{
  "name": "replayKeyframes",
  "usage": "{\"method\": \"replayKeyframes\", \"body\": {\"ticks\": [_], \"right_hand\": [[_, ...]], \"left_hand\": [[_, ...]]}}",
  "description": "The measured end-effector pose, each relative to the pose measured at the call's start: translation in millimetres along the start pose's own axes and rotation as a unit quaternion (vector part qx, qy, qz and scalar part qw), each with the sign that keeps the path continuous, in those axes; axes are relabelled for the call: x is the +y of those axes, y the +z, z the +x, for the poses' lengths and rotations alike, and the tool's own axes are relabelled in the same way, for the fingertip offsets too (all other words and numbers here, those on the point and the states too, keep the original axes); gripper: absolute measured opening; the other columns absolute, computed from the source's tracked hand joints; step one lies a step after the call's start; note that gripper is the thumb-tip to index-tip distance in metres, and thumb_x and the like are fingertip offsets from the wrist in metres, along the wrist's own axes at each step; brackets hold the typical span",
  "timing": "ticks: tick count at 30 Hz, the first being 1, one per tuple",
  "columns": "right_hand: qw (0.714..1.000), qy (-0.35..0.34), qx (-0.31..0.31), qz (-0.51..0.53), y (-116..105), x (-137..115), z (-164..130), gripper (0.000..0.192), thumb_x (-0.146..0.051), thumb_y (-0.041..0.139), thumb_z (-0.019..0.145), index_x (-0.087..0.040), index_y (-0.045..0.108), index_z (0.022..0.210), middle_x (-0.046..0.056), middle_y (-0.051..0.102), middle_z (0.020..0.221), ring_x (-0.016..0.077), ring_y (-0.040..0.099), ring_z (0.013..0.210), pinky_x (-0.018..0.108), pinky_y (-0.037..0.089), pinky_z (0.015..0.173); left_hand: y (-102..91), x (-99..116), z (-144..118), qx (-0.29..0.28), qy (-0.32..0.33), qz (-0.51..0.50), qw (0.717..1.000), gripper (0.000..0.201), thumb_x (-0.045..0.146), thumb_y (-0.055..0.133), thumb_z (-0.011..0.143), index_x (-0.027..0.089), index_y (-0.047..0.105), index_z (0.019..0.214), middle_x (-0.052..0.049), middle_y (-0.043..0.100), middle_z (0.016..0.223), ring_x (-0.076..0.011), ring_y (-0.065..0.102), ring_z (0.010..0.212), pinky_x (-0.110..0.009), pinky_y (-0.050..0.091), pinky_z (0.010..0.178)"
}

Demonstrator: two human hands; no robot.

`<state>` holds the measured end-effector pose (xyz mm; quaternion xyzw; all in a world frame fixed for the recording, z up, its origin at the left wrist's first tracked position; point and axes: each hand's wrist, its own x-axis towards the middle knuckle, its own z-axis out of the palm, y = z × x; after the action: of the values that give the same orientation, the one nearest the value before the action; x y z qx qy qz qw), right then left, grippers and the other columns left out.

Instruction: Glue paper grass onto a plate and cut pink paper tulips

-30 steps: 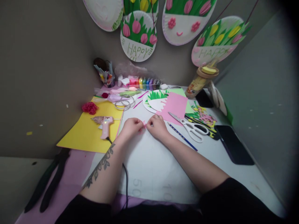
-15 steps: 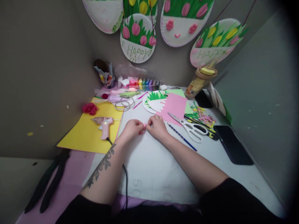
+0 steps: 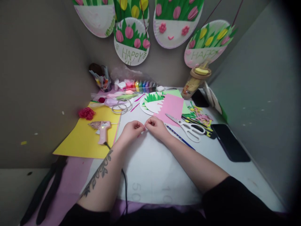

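Observation:
My left hand point(image 3: 133, 130) and my right hand point(image 3: 157, 127) meet fingertip to fingertip above the white table sheet point(image 3: 160, 166). Both are closed in a pinch. A small pink piece, probably paper, showed between them half a second ago; the fingers now hide nearly all of it. Just beyond my right hand lies a sheet of pink paper point(image 3: 172, 108) with a scalloped cut edge. It overlaps a white paper plate point(image 3: 154, 107) with green paper grass. White-handled scissors point(image 3: 188, 128) and a dark blue pencil point(image 3: 181, 138) rest to the right of that hand.
A pink glue gun point(image 3: 102, 130) lies on yellow paper point(image 3: 77, 142) at left, its cord running toward me. Metal rings point(image 3: 121, 106), paper scraps point(image 3: 202, 116), a phone point(image 3: 230, 142) and a tumbler point(image 3: 196, 81) surround the work area. Decorated plates point(image 3: 131, 55) hang behind.
The pink piece that showed between my fingertips is now almost out of sight. My hands stay pinched together, fingertips closer. The whole view has shifted slightly.

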<state>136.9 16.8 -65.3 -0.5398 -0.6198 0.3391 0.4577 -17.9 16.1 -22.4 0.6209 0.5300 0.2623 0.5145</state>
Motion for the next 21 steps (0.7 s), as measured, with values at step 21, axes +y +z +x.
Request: {"method": "replayKeyframes", "body": {"ticks": [21], "right_hand": [[0.94,-0.172,-0.091,-0.279,-21,6,-24,0.035,-0.008,0.049,0.081,-0.023,0.073,0.102,0.007,0.068,0.104,0.0252,0.05,0.099,0.039,0.044,0.088]], "left_hand": [[-23.8,1,11,0.043,-0.008,0.083,0.996,0.007,0.027,0.056,0.073,0.02,0.055,0.074,-0.001,0.069,0.072,-0.0133,0.057,0.059,-0.022,0.038,0.055]]}}
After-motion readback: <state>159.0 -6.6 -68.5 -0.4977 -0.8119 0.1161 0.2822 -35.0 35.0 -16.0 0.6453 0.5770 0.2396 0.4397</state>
